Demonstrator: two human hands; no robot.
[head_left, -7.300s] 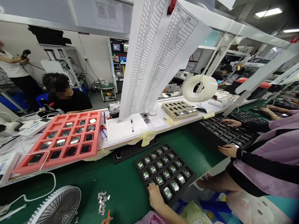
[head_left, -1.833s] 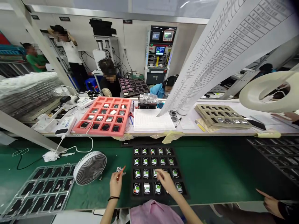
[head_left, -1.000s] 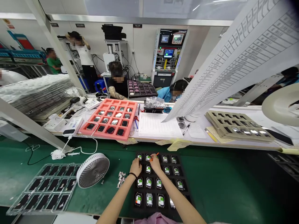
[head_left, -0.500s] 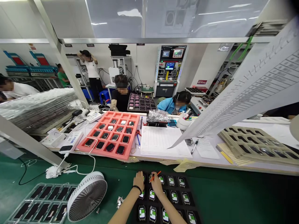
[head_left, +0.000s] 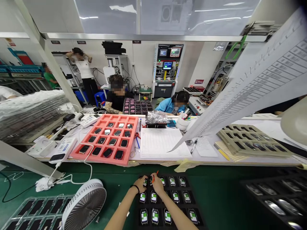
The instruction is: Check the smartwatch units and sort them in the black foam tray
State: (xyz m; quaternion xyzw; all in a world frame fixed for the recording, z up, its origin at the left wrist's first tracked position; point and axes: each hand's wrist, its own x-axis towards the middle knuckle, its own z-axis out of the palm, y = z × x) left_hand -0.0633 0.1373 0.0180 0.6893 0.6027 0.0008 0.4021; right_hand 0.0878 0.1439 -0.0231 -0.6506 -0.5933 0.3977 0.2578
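Observation:
A black tray (head_left: 192, 209) of small watch bodies with lit green-and-white screens lies on the green belt in front of me. My left hand (head_left: 139, 184) rests with curled fingers on the watch bodies at the tray's far left corner. Close beside it, my right hand (head_left: 157, 184) pinches a thin orange stick (head_left: 153, 176) over the tray's far row. The two hands almost touch.
A white fan (head_left: 84, 204) stands left of the tray, beside a clear tray (head_left: 33, 212) of dark cells. On the white shelf behind sit a red tray (head_left: 106, 140), a paper form (head_left: 163, 147) and a beige tray (head_left: 251, 140). Other people work beyond the shelf.
Both hands have moved from the tray's near rows to its far row and come together. The orange stick has passed from my left hand to my right. The view has tilted up.

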